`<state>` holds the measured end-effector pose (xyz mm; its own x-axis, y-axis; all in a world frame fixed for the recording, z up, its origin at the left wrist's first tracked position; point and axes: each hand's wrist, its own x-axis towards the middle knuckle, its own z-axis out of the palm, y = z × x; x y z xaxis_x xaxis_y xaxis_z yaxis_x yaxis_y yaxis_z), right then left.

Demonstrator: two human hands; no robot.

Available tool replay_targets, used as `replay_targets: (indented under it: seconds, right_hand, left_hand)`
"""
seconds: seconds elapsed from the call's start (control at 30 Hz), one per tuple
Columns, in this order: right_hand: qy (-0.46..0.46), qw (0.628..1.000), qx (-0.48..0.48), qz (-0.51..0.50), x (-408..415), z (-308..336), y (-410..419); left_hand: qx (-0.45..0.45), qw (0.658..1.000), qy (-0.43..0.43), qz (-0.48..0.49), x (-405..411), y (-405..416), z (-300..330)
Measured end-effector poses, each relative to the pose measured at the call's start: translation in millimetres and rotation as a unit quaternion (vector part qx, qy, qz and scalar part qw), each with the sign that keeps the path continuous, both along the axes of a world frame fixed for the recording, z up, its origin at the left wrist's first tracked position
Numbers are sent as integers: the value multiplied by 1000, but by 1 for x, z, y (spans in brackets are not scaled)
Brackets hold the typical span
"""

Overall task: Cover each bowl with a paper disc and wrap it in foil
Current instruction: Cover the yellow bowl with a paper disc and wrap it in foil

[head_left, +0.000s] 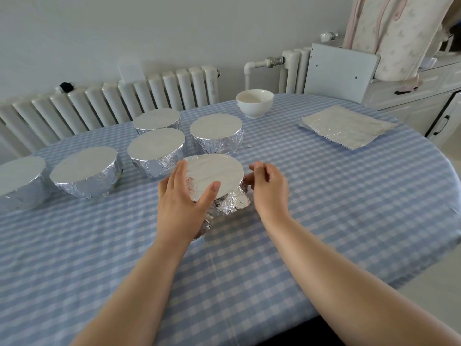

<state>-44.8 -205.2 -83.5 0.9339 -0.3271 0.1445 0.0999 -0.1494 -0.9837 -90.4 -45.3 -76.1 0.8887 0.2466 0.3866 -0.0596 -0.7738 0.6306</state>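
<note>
A bowl covered in foil stands in the middle of the table, its foil loose and crumpled down the near side. My left hand presses against its left side, thumb lying over the top edge. My right hand pinches the foil at its right side. Several finished foil-wrapped bowls stand to the left and behind. A bare white bowl sits at the far side. Flat foil sheets lie at the far right.
The table has a blue checked cloth and a rounded edge at the right. A white radiator runs along the wall behind. A white cabinet stands at the far right.
</note>
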Motion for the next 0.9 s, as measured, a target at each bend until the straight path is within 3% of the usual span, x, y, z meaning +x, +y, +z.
replay_targets:
  seconds: [0.2, 0.5, 0.9]
  right_hand:
    - [32, 993, 86, 79, -17, -1, 7]
    - [83, 975, 183, 95, -10, -3, 10]
    - [85, 981, 164, 64, -3, -1, 13]
  left_hand:
    - [0, 1000, -1, 15, -1, -4, 1]
    - [-21, 1000, 0, 9, 0, -6, 0]
    - [-29, 1000, 2, 6, -1, -7, 4]
